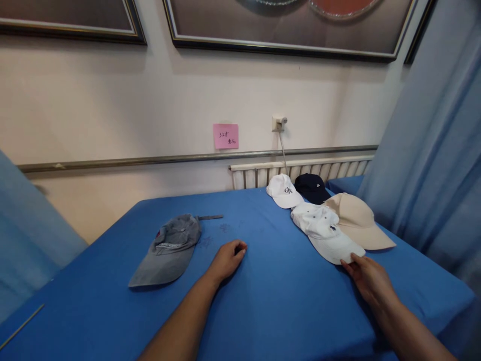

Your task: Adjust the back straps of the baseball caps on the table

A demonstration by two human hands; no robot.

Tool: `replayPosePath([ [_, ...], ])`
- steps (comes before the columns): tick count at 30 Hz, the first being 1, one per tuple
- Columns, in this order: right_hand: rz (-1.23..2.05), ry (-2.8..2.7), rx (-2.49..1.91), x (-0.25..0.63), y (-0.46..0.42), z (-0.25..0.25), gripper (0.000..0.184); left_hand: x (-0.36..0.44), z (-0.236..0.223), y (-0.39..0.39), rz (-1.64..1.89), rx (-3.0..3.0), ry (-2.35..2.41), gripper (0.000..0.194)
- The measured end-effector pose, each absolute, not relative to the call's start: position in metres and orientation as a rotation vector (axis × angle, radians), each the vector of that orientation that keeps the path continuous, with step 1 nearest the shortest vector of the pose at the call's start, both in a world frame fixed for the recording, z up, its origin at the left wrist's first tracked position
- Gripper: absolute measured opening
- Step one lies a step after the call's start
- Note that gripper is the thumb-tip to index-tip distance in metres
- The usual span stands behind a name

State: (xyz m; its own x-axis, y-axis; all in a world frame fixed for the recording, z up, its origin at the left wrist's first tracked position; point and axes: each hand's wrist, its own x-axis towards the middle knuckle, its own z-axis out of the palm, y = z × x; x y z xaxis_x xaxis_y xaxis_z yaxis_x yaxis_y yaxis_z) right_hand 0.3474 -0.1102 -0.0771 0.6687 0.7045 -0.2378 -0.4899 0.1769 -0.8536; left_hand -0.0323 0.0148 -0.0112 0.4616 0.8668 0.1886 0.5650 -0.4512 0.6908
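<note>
A white baseball cap [318, 225] with a small dark emblem lies at the right of the table. My right hand [370, 278] pinches the front edge of its brim between thumb and fingers. Loosely curled, my left hand [227, 258] rests on the blue cloth with nothing visible in it. To its left lies a grey cap [171, 250], brim toward me and its strap stretched out behind. Around the held cap are a beige cap [355, 218], partly behind it, a white cap with dark letters [282, 191] and a dark navy cap [311, 188].
A blue cloth covers the table [270, 296]. Blue curtains [439, 150] hang at both sides. Behind the table are a radiator [248, 178], a metal rail [150, 161] and a plugged-in socket [278, 124]. A thin stick [22, 326] lies at the lower left.
</note>
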Motion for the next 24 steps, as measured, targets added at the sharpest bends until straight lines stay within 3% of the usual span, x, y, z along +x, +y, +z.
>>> replayPosePath([
  [12,0.839,-0.288,-1.085,0.343,-0.114,-0.070,0.032,-0.033,-0.012,0.014,0.718,2.202,1.170,0.018],
  [19,0.422,-0.410,-1.524,0.296,-0.153,-0.063,0.053,-0.033,-0.017,0.013,0.641,2.240,1.231,0.020],
  [24,0.586,-0.964,-1.368,0.232,-0.130,-0.047,0.038,-0.031,-0.020,0.008,0.621,2.272,1.219,0.020],
])
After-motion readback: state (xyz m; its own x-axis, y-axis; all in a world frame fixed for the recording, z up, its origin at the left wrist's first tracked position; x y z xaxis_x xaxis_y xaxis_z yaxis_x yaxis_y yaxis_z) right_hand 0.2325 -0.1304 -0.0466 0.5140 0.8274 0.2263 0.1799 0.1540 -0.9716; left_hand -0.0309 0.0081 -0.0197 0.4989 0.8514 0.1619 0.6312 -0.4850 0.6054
